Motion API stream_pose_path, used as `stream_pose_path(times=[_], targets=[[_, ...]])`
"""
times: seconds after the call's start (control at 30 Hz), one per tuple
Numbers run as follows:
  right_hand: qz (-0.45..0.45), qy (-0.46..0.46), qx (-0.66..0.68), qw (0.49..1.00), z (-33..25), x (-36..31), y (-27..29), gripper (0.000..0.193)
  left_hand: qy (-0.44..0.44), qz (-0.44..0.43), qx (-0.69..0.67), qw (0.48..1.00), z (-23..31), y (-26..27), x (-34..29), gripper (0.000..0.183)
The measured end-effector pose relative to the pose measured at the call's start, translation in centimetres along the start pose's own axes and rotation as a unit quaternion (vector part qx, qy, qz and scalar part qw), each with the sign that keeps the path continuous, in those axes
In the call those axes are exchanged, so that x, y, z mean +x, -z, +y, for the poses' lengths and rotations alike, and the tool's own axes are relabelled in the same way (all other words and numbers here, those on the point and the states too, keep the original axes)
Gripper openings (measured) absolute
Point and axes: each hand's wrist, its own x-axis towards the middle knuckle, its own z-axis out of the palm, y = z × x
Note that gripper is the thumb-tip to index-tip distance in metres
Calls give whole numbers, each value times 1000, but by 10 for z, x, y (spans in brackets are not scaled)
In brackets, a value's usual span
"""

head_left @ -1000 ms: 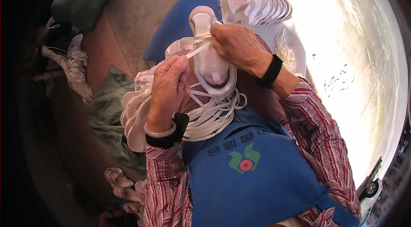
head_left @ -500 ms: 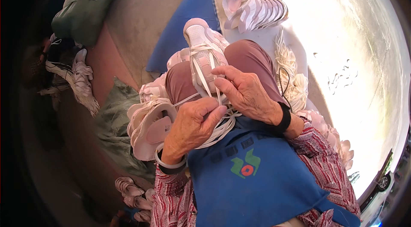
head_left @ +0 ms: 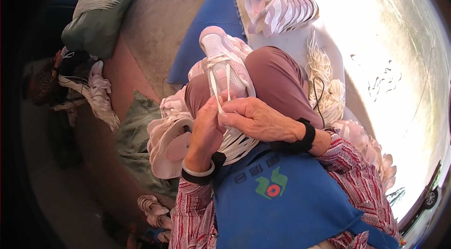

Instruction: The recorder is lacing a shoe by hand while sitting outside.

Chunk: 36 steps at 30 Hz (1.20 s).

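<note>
A pink and white shoe upper (head_left: pixel 238 79) rests against my knees, its toe pointing away from me. Two ends of a white shoelace (head_left: pixel 213 82) run from its eyelets down to my fingers. My left hand (head_left: pixel 206 127) is closed in a pinch on the lace. Close against it, my right hand (head_left: pixel 253 116) also pinches the lace, thumb and forefinger together. The fingertips partly overlap, so the exact grip is hidden. Under my hands, a bunch of loose white laces (head_left: pixel 238 146) lies on my lap above the blue apron (head_left: pixel 300 202).
More shoe uppers (head_left: pixel 162 148) are stacked by my left knee. A nested row of uppers (head_left: pixel 284 9) sits ahead to the right. Cream laces (head_left: pixel 325 77) hang beside my right knee. Farther left are a green sack (head_left: pixel 98 30) and a person's hand (head_left: pixel 57 61) near other uppers.
My right hand has come down from the shoe upper to meet my left hand. The left hand has turned upward, and both now hold the lace close together.
</note>
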Motion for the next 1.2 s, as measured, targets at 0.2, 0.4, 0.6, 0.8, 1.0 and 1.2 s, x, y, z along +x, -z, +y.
stream_pose_path(times=[0.2, 0.4, 0.6, 0.8, 1.0, 1.2], targets=[[3, 21, -124, 992, -7, -8, 1, 22, 7, -152, -233, 961, -1, 0, 23, 33], [146, 110, -87, 979, -10, -24, 38, 26, -69, -31, -157, 985, 24, 25, -22, 30], [241, 8, 254, 937, 16, -34, 93, 23, -221, -64, -243, 942, 69, 65, -92, 29], [331, -49, 319, 886, 49, -37, 133, 13, -415, 148, -235, 867, 106, 136, -186, 18], [404, 7, 201, 892, 39, -37, 154, 16, -529, 245, -229, 780, 127, 180, -223, 25], [470, 80, -429, 767, 43, -27, 152, 18, -407, 35, -4, 913, 101, 97, -136, 35]])
